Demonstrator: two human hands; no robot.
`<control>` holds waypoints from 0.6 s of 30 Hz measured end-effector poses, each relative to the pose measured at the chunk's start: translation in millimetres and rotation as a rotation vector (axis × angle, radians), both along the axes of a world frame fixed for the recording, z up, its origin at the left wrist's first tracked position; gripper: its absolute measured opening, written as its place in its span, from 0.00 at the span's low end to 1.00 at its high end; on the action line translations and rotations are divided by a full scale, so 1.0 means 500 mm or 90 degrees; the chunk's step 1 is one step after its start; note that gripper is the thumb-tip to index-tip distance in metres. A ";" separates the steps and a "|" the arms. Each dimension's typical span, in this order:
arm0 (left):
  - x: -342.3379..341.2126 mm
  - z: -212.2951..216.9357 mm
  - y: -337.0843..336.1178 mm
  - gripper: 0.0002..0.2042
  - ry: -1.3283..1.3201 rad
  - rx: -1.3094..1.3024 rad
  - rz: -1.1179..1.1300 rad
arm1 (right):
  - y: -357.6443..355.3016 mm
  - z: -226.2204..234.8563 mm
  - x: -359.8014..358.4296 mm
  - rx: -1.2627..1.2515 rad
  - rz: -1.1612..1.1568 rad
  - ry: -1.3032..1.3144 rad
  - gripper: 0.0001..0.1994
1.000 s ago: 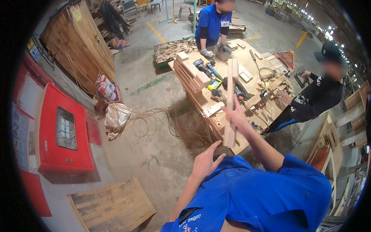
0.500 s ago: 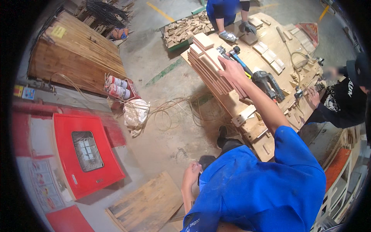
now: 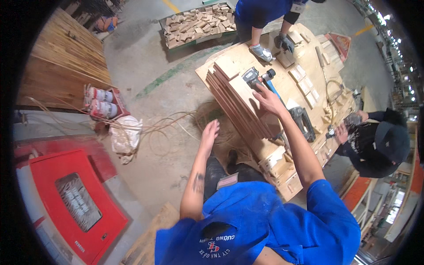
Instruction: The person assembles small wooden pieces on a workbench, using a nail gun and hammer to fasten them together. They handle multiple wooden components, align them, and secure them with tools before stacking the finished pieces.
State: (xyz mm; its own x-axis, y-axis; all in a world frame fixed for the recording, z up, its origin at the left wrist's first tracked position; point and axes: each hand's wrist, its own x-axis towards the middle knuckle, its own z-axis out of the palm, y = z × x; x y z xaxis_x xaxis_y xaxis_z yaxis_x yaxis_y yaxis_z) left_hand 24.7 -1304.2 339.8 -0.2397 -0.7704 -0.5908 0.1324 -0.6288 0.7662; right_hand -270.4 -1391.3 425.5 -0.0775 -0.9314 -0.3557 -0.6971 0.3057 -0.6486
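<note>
My right hand (image 3: pixel 269 101), fingers stretched out, is over the stack of long flat wooden boards (image 3: pixel 238 108) along the table's left side. Its fingertips are near a black power tool part (image 3: pixel 251 75) and a blue-handled hammer (image 3: pixel 273 86) with a black head; whether they touch is unclear. A black nail gun (image 3: pixel 302 123) lies to the right of my wrist. My left hand (image 3: pixel 210 132) is raised in the air left of the stack, its fingers extended and nothing visible in it.
Across the wooden table (image 3: pixel 223 57), a gloved co-worker handles a wood block (image 3: pixel 286 58). Another person in a dark cap (image 3: pixel 391 141) works at the right edge. Small blocks fill a bin (image 3: pixel 201 26). Hoses (image 3: pixel 172 121) lie on the floor near a red cabinet (image 3: pixel 79 207).
My left hand has risen from beside my waist toward the board stack. My right hand has shifted along the stack toward the hammer. The view has turned.
</note>
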 end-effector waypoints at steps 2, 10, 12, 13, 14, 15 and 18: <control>-0.053 -0.053 -0.114 0.42 0.142 0.133 0.044 | -0.026 -0.010 -0.005 0.035 0.052 0.070 0.30; -0.208 -0.133 -0.169 0.51 0.125 0.100 0.122 | -0.061 -0.034 0.019 0.398 -0.087 -0.230 0.44; -0.215 -0.129 -0.160 0.52 0.134 0.063 0.105 | -0.072 -0.037 0.025 0.403 -0.045 -0.227 0.46; -0.216 -0.126 -0.158 0.53 0.138 0.051 0.091 | -0.079 -0.038 0.026 0.410 -0.046 -0.208 0.47; -0.217 -0.122 -0.158 0.53 0.138 0.042 0.077 | -0.086 -0.040 0.027 0.413 -0.020 -0.240 0.48; -0.217 -0.119 -0.161 0.54 0.147 0.039 0.069 | -0.092 -0.040 0.027 0.422 -0.002 -0.261 0.48; -0.220 -0.109 -0.166 0.55 0.202 0.045 0.095 | -0.101 -0.048 0.027 0.419 0.035 -0.285 0.48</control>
State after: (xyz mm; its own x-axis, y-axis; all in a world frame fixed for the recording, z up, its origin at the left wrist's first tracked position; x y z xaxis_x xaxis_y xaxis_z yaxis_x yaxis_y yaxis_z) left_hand -85.1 -1386.9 285.3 -0.3080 -0.7708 -0.5577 0.4510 -0.6344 0.6278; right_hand -256.8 -1441.9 401.4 0.2429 -0.5172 -0.8207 -0.4385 0.6961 -0.5685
